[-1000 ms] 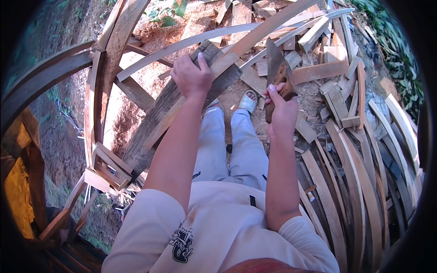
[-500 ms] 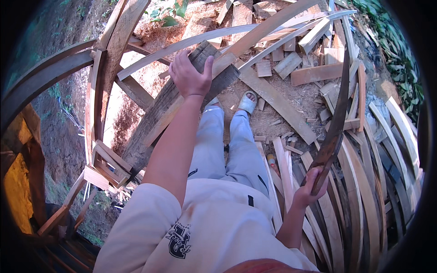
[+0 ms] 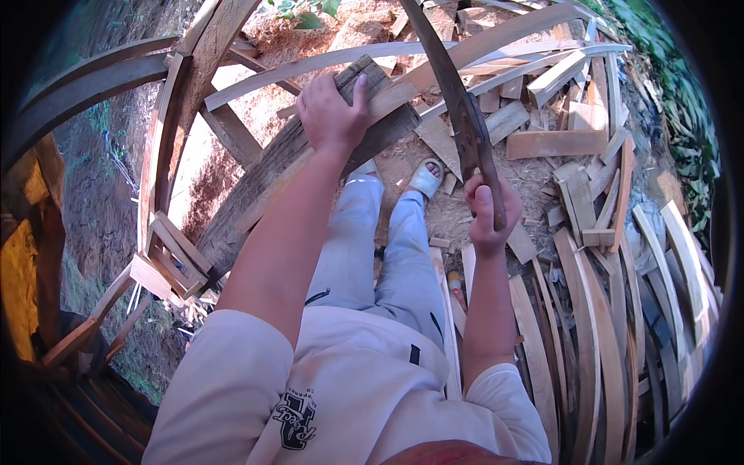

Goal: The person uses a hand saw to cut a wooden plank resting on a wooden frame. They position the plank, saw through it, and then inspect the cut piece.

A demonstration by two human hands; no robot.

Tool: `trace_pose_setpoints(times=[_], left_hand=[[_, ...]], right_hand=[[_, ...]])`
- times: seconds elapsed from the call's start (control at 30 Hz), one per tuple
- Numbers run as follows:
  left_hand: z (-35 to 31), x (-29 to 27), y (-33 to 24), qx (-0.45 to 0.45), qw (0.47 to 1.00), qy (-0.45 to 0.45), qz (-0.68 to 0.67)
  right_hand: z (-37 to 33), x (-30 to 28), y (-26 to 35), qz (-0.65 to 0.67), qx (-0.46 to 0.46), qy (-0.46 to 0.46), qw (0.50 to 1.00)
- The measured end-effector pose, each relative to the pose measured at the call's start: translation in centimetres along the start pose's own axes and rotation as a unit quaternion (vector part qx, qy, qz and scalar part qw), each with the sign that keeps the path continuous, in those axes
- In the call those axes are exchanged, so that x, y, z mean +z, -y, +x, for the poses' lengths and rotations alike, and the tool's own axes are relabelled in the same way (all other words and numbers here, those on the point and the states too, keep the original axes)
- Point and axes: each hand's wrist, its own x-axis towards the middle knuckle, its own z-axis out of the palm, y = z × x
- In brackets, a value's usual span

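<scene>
My left hand (image 3: 332,116) lies over a pale wooden strip (image 3: 394,101), pinning it to a weathered dark beam (image 3: 256,182); the palm hides part of the strip. The fingers curl on the far side and the thumb stands apart. My right hand (image 3: 492,208) is closed around the wooden handle of a handsaw (image 3: 457,93). Its long dark blade points up and away, seen nearly edge-on, to the right of the strip's end. Blade and strip look apart, though the exact gap is hard to judge.
Curved wooden ribs (image 3: 167,139) form a frame at the left. Long curved planks (image 3: 597,325) lie stacked at the right. Offcuts (image 3: 558,145) and sawdust cover the ground beyond my sandalled feet (image 3: 426,180). Leafy plants (image 3: 682,124) border the far right.
My right hand has swung the saw up and to the left, from beside the plank stack to near the strip's end. The left hand stays on the strip.
</scene>
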Motion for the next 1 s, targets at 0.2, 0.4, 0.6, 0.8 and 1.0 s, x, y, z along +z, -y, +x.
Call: trace_pose_setpoints(times=[0.2,0.4,0.6,0.8,1.0], left_hand=[[0.0,0.0,0.1,-0.002,1.0,0.003,-0.019],[-0.9,-0.4,0.3,0.137,0.987,-0.075,-0.035],[-1.0,-2.2,-0.8,0.196,0.978,-0.055,-0.047],[-1.3,-1.5,-0.4,0.25,0.968,-0.01,-0.015],[-1.1,-1.0,-0.3,0.267,0.964,0.016,0.002]], right_hand=[[2.6,2.3,-2.3,0.03,0.009,0.041,0.999],[3.5,1.6,-2.2,0.014,0.009,0.074,0.997],[3.9,1.1,-2.0,-0.013,0.011,0.09,0.996],[3.8,1.1,-2.1,-0.007,0.023,0.087,0.996],[4.3,0.5,-2.3,-0.029,-0.007,0.117,0.993]])
